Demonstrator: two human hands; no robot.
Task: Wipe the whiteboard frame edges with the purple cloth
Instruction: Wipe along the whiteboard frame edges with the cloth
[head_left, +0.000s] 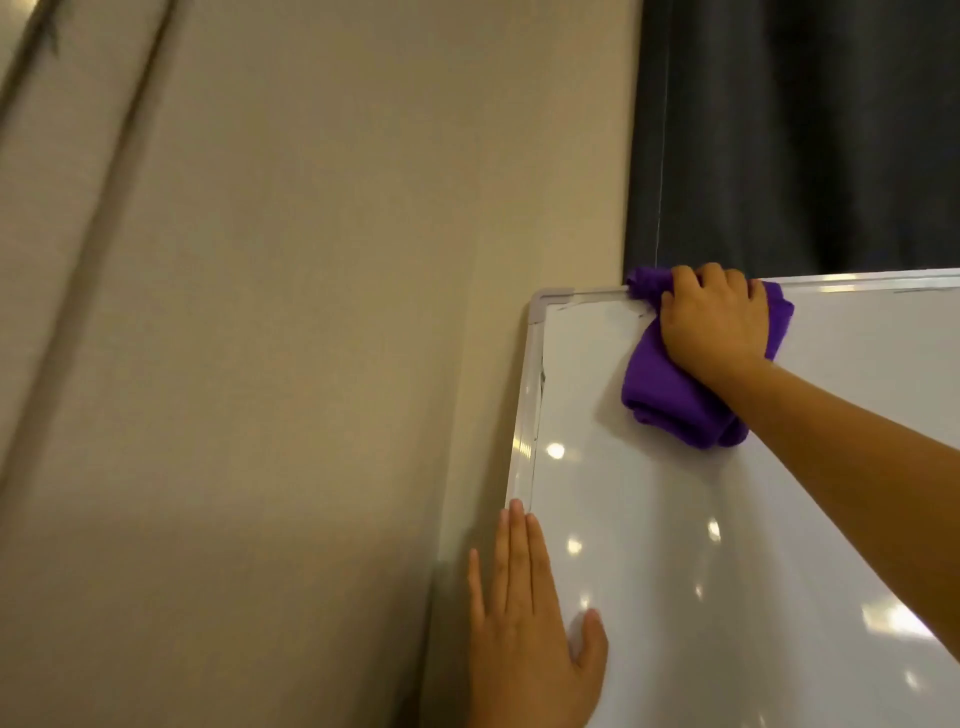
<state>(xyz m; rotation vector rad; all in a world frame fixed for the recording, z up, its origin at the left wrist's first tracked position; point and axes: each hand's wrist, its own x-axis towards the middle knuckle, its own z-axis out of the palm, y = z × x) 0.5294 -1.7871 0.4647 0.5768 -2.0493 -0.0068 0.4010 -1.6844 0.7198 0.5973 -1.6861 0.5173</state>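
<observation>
Head view: our purple cloth (670, 395), bunched and thick-folded, drapes over the whiteboard frame (527, 400) top edge near its grey corner. Our right hand (714, 322) keeps a closed grip on it; our left hand (524, 634) lies flat, fingers spread, on the side edge.

Two bare hands show, with no gloves, rings, watch or bracelet on either; the right hand (714, 319) leads into a long bare forearm that runs off the right edge with no sleeve in sight; the left hand (530, 629) is cut off near the wrist by the lower edge; its fingernails are short and unpainted.
</observation>
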